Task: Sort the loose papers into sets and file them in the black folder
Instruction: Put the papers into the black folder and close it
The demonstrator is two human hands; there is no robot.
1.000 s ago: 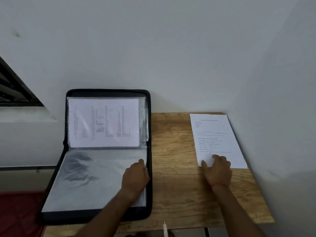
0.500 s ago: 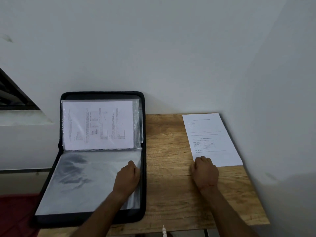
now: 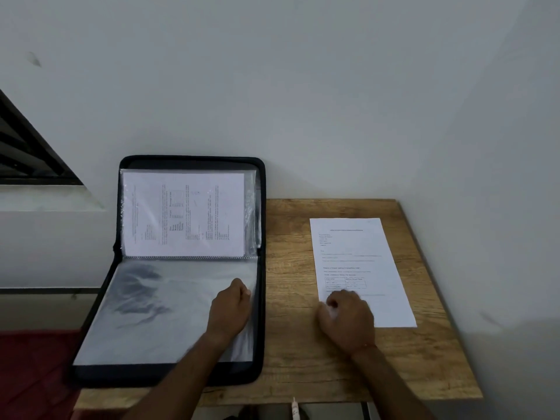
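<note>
Although print covers both papers, none of it is sharp enough to read. The black zip-edged folder (image 3: 262, 268) lies open with its spine running left to right: the far half stands against the white wall, and the near half lies flat on the light wooden surface (image 3: 288, 344), its left side jutting past the wood's edge. In the standing half a white printed sheet in a clear pocket (image 3: 183, 213) is turned sideways, long axis parallel to the spine, so its lines run up and down. On the flat half lies a clear plastic sleeve (image 3: 145, 313). The left hand (image 3: 231, 309) rests at this sleeve's right edge, its grip curled and pinching that edge.

To the right of the folder, with bare wood between, lies a loose white printed sheet (image 3: 357, 253). Its long axis points from the person toward the wall, heading at the far end, with a small two-column table lower down. The right hand (image 3: 348, 318), a red thread at its wrist, covers the sheet's near left corner, fingers curled; whether this grip pinches the paper I cannot tell.
</note>
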